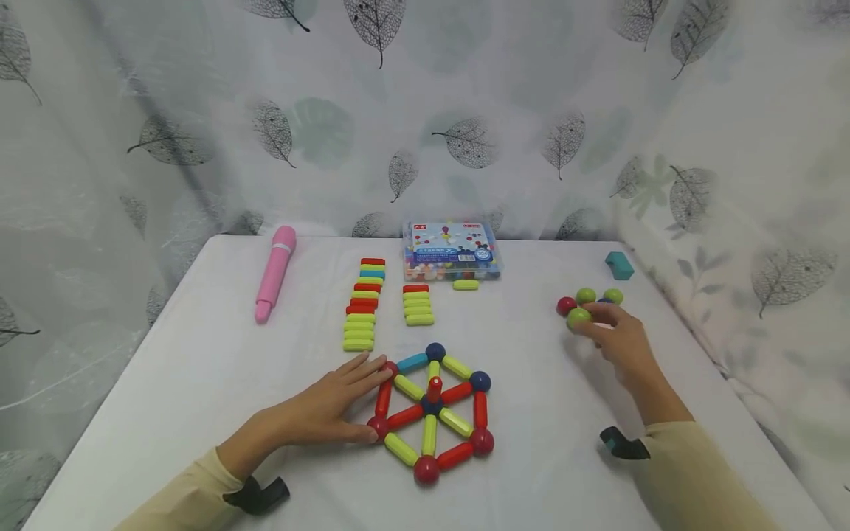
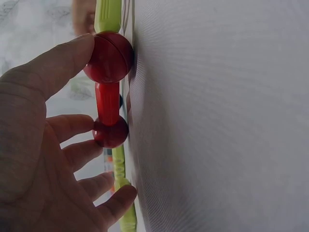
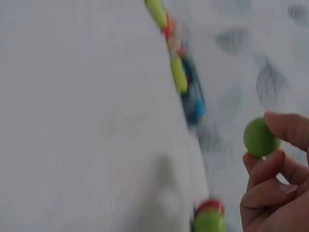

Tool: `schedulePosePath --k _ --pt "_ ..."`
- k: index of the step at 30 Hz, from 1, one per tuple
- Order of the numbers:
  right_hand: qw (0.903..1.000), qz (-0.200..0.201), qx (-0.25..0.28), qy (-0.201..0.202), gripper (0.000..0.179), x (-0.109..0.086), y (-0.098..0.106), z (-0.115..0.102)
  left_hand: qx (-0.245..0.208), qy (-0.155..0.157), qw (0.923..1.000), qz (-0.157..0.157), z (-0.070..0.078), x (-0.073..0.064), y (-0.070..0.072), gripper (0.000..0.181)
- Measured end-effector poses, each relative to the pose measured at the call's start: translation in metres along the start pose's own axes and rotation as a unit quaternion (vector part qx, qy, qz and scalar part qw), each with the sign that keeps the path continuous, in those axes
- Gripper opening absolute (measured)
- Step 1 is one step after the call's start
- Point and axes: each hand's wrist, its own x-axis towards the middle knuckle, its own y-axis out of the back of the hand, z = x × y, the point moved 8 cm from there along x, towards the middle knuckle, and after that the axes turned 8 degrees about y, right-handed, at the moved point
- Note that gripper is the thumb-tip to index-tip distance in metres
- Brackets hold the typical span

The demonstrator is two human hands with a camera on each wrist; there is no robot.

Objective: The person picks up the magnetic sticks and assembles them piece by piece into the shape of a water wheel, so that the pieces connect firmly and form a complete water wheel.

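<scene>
A flat wheel of magnetic rods point(image 1: 456, 422) and balls lies on the table, with a red rod point(image 1: 434, 388) standing up from its dark blue centre ball point(image 1: 432, 405). My left hand point(image 1: 325, 405) rests at its left side, fingers extended. Its thumb touches the nearer red ball point(image 2: 109, 57), and a fingertip is at the farther red ball point(image 2: 111, 132). At the right, my right hand point(image 1: 623, 345) pinches a light green ball point(image 3: 260, 137) between thumb and fingers. Just beyond that hand are a red ball point(image 1: 567, 306), two green balls point(image 1: 586, 296) and a partly hidden blue one.
Two columns of red, yellow-green and blue rods point(image 1: 359, 332) lie beyond the wheel. A clear box point(image 1: 453, 252) of small pieces stands at the back, with a single rod point(image 1: 465, 285) before it. A pink pen-shaped tool point(image 1: 275, 274) lies left; a teal piece point(image 1: 620, 265) lies back right.
</scene>
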Motion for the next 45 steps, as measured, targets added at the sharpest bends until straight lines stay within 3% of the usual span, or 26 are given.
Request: schedulePosePath --k 3,6,11,15,22,28,30,32,35,38,41,45 --pt "0.9932 -0.092 0.062 0.034 0.056 -0.016 -0.049 -0.053 0.000 0.000 1.0000 0.001 0.000 0.000 0.000 0.097" --pt "0.9763 -0.182 0.084 0.081 0.050 -0.039 -0.098 -0.104 -0.003 -0.001 1.0000 0.001 -0.001 -0.001 0.000 0.097" --pt "0.9436 -0.280 0.112 0.137 0.043 -0.072 -0.150 -0.147 -0.013 -0.008 0.9999 -0.006 0.000 -0.001 0.000 0.097" --pt "0.9380 -0.300 0.093 0.147 0.043 -0.080 -0.164 -0.149 -0.012 -0.008 0.9999 -0.006 0.000 -0.001 0.000 0.096" --pt "0.9399 -0.291 0.118 0.135 0.044 -0.077 -0.163 -0.143 -0.008 -0.009 0.9999 -0.005 0.000 -0.001 0.001 0.097" --pt "0.9312 -0.312 0.127 0.140 0.047 -0.075 -0.163 -0.143 -0.011 -0.008 0.9999 -0.006 0.000 -0.001 0.001 0.096" --pt "0.9285 -0.317 0.118 0.153 0.047 -0.068 -0.159 -0.143 -0.012 -0.010 0.9998 -0.008 0.000 -0.001 0.001 0.096" --pt "0.9330 -0.304 0.100 0.165 0.046 -0.048 -0.153 -0.142 -0.012 -0.011 0.9998 -0.008 0.000 -0.001 0.002 0.096" --pt "0.9557 -0.236 0.049 0.169 0.045 0.002 -0.140 -0.132 -0.012 -0.010 0.9999 -0.006 0.000 -0.001 0.002 0.095" --pt "0.9757 -0.164 -0.017 0.145 0.043 0.056 -0.135 -0.115 -0.013 -0.007 0.9999 -0.006 -0.001 -0.001 0.002 0.096" --pt "0.9760 -0.140 -0.087 0.142 0.039 0.091 -0.141 -0.102 -0.016 -0.005 0.9998 -0.009 -0.001 -0.002 0.001 0.095" --pt "0.9685 -0.125 -0.145 0.160 0.034 0.114 -0.151 -0.099 -0.016 -0.002 0.9998 -0.010 -0.001 -0.002 0.000 0.095"
